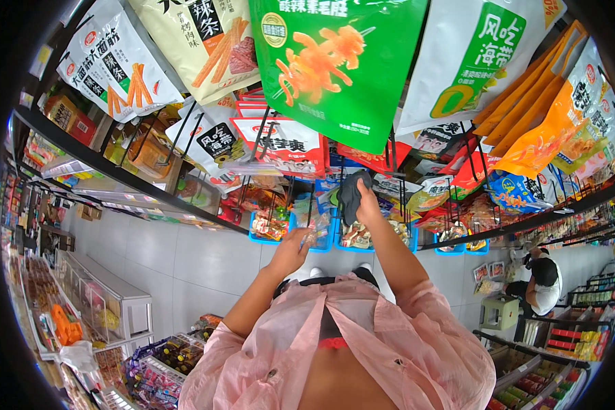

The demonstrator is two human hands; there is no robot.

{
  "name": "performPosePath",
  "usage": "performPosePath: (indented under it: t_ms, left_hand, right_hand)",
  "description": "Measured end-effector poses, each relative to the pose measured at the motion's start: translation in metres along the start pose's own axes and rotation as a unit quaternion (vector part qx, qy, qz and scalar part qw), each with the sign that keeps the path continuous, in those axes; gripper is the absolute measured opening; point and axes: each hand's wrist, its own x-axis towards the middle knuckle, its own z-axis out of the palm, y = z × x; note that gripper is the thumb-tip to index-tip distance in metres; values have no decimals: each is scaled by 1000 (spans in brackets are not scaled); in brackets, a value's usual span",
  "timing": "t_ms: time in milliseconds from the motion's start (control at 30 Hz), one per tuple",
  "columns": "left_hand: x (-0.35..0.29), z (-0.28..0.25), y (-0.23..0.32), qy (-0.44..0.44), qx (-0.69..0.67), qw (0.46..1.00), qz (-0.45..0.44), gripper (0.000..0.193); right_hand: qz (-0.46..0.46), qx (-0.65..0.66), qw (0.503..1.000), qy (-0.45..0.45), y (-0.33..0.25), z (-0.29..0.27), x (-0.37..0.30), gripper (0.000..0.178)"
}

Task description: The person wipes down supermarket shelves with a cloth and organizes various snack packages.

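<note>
Fingers, right hand (369,206): wrapped round one dark cloth-like item (349,199), in view just above a blue bin (335,240). Fingers, left hand (290,251): curled; contents cannot be told. Hazard: loose folds could catch rack hooks (393,154) if swung sideways. Long axis: near upright in view, top leaning right, lower end binward.

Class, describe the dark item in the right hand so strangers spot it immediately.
Find the large green packet hanging at top centre. Below it, the right hand grips a cloth-like item. Its plain dark grey surface sets it apart from the brightly printed packets around it.
</note>
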Motion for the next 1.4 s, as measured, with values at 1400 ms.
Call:
performPosePath:
  t_ms: [1400]
  left_hand:
    - [61, 84, -63, -143, -447, 848, -247, 31]
  right_hand:
    - [-343, -527, 773, -88, -2, -10, 161, 53]
